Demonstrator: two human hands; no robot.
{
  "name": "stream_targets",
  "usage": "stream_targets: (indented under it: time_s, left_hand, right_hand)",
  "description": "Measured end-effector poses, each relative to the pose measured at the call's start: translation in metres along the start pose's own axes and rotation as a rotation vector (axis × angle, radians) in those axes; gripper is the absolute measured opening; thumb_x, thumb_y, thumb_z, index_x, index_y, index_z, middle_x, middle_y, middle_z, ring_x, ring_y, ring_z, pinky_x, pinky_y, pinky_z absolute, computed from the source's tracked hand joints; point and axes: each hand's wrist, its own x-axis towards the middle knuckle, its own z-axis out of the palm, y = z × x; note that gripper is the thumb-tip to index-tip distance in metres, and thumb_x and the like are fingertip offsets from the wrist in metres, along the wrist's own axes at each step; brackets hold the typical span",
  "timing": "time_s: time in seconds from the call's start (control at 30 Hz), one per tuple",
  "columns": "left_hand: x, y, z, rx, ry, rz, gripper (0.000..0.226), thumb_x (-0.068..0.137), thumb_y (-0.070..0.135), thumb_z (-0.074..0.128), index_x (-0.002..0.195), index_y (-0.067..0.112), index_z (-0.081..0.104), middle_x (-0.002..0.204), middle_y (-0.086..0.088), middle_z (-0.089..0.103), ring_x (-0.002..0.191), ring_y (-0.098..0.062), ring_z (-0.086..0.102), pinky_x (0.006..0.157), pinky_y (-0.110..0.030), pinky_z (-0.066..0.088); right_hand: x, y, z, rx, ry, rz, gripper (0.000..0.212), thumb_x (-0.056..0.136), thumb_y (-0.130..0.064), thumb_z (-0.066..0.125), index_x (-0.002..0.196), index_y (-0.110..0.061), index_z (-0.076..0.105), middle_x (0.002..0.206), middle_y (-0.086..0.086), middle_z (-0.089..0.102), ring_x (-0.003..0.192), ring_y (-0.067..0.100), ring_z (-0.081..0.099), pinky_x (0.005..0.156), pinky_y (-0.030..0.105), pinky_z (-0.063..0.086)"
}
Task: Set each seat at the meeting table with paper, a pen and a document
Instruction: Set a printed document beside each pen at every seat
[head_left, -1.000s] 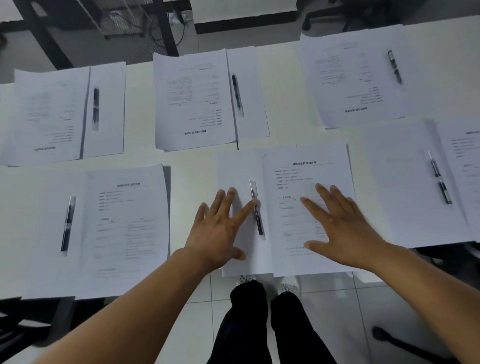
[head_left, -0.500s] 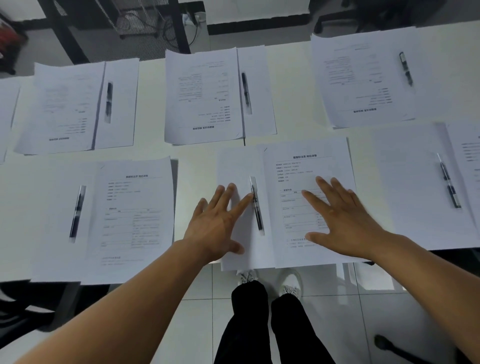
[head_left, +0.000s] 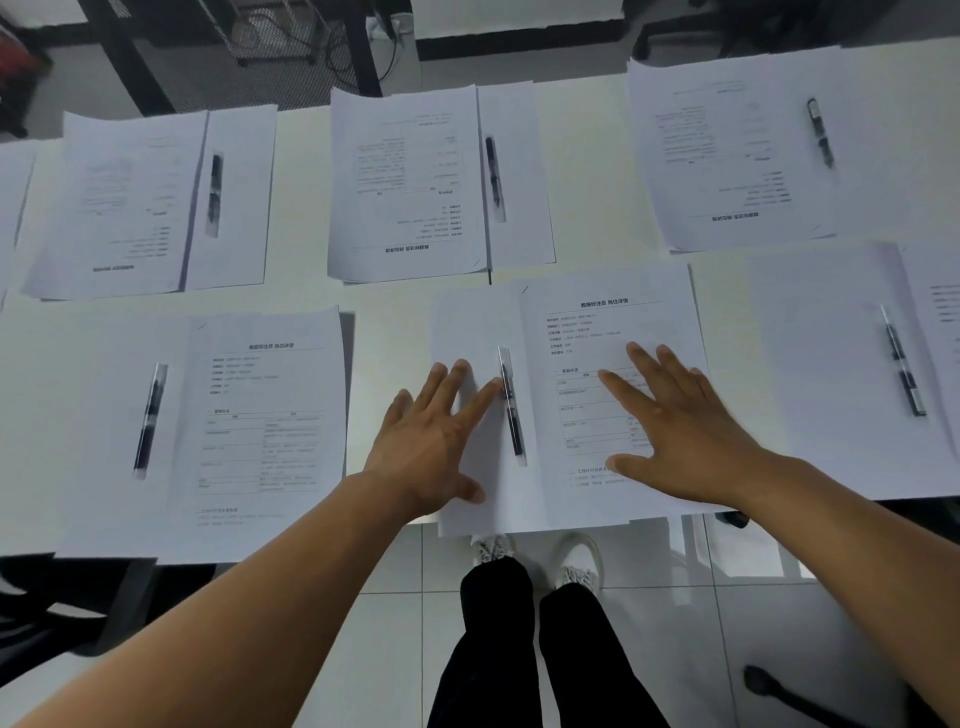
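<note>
Right hand (head_left: 691, 436) covering document (head_left: 597, 332) (text blurred), rightmost set (head_left: 831, 364) cropped

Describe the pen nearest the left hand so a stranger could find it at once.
On the white table, take the near row's middle setting, between the two hands. The pen lies lengthwise on the blank sheet, beside the printed document. Alone among the pens, it has the left hand fingertip touching it.

Middle set (head_left: 613, 332) sits nearer far sets; both hands barely shifted up table

dim, bluish | soft blur | edges bowed | far text perhaps unreadable
</note>
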Motion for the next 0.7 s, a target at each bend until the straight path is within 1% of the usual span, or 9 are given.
stream_targets:
  time_s: [0.2, 0.43, 0.7]
  left_hand:
    - [-0.0021, -0.0009, -0.0002, -0.004, 0.0, -0.001, 0.136, 0.084, 0.061, 0.085, 0.168, 0.046, -0.021, 0.179, 0.003, -0.029, 0.165, -0.024, -0.026, 0.137, -0.054, 0.003]
    - [-0.0025, 0.0002, -0.0029, -0.004, -0.017, -0.004, 0.132, 0.085, 0.061, 0.084, 0.17, 0.044, -0.016, 0.179, 0.002, -0.029, 0.165, -0.024, -0.026, 0.137, -0.054, 0.003]
    - [-0.0031, 0.0032, -0.0047, -0.002, -0.012, -0.021, 0.133, 0.085, 0.059, 0.086, 0.171, 0.042, -0.013, 0.179, -0.002, -0.029, 0.165, -0.026, -0.026, 0.137, -0.055, 0.004]
  right_hand:
    - [-0.0032, 0.0004, 0.0035, -0.007, 0.001, 0.009, 0.106, 0.096, -0.074, 0.054, 0.167, -0.041, -0.018, 0.172, -0.003, -0.038, 0.16, 0.025, -0.034, 0.132, 0.048, -0.009]
    - [-0.005, 0.0004, 0.0062, -0.005, 0.007, 0.013, 0.105, 0.096, -0.074, 0.054, 0.167, -0.041, -0.016, 0.172, -0.002, -0.037, 0.16, 0.026, -0.034, 0.133, 0.05, -0.008]
    - [-0.0063, -0.0005, 0.0073, 0.007, 0.022, 0.003, 0.106, 0.096, -0.074, 0.055, 0.168, -0.039, -0.014, 0.173, -0.003, -0.035, 0.16, 0.026, -0.033, 0.132, 0.047, -0.01]
